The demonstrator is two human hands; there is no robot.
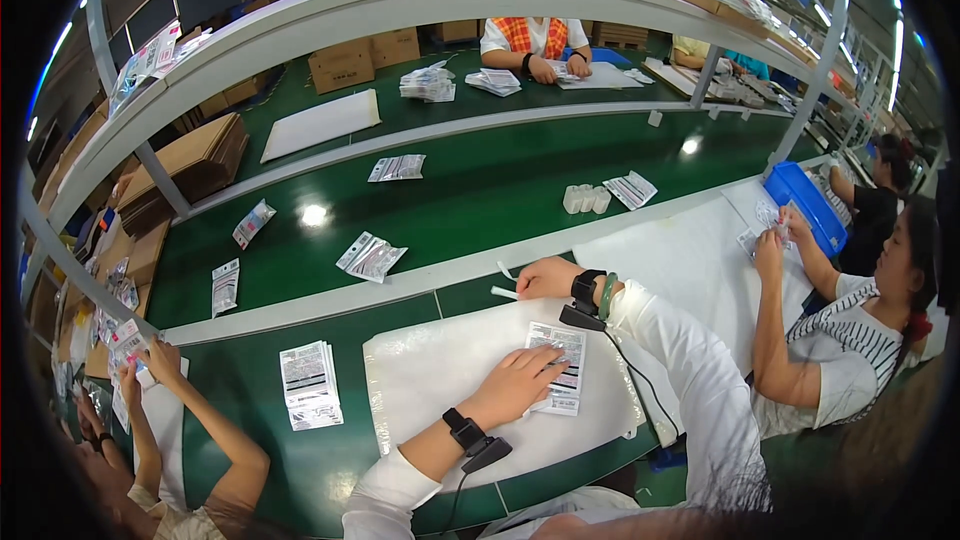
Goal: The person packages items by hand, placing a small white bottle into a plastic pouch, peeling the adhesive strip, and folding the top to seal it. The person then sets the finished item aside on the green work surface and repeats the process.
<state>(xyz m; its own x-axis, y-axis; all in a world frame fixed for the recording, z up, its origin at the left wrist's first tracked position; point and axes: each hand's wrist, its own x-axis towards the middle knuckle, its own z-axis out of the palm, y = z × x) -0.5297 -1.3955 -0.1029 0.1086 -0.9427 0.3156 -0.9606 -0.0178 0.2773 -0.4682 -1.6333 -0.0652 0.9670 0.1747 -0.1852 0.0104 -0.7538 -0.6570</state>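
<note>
My left hand [508,387] lies with its fingers stretched out over a flat white printed packet [562,380] on the white work mat [420,380]. Beyond it, at the far edge of the mat, my right hand [547,278] is closed, its fingers curled around the end of a short white strip [503,292]. A second small white piece [506,270] shows just past those fingers. Left of the mat rests a neat stack of printed packets [310,385]. Both wrists wear black bands with cabled boxes.
A green conveyor belt [480,190] runs beyond the mat, carrying several scattered packets [371,257] and small clear containers [586,200]. A person works at the left, another at the right beside a blue bin [806,208], another across the belt. A white shelf beam [400,0] spans overhead.
</note>
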